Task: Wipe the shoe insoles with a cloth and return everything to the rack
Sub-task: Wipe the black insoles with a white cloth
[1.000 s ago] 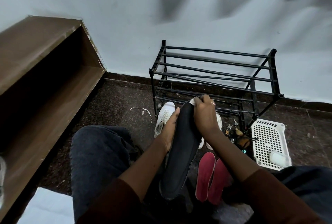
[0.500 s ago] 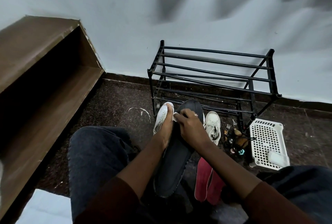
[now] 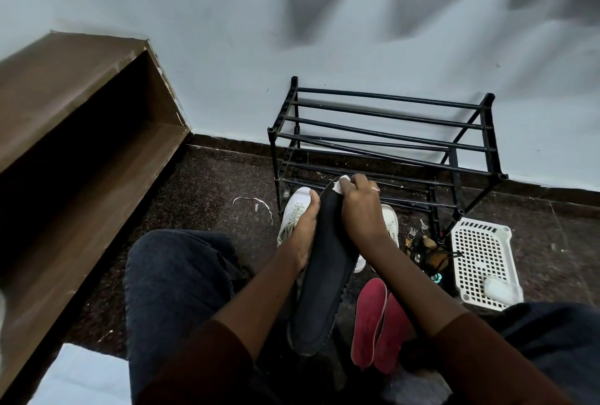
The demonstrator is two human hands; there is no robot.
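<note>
A long black insole [image 3: 324, 278] is held up in front of me, toe end pointing at the rack. My left hand [image 3: 303, 232] supports it along its left edge and underside. My right hand [image 3: 360, 209] presses a small white cloth [image 3: 341, 184] onto the insole's toe end, fingers curled round the cloth. Two red insoles [image 3: 378, 323] lie on the floor to the right of the black one. Behind my hands, a pair of white sneakers [image 3: 293, 209] stands on the floor, partly hidden. The black metal shoe rack [image 3: 383, 131] against the wall holds nothing.
A white perforated plastic basket [image 3: 480, 252] with a pale object in it sits right of the rack. Keys and small dark items [image 3: 425, 252] lie between basket and sneakers. A brown wooden shelf unit [image 3: 74, 144] runs along the left. My knees frame the lower view.
My right hand with the cloth slid down the insole toward its middle, then back up to the toe end. My left hand kept its hold.
</note>
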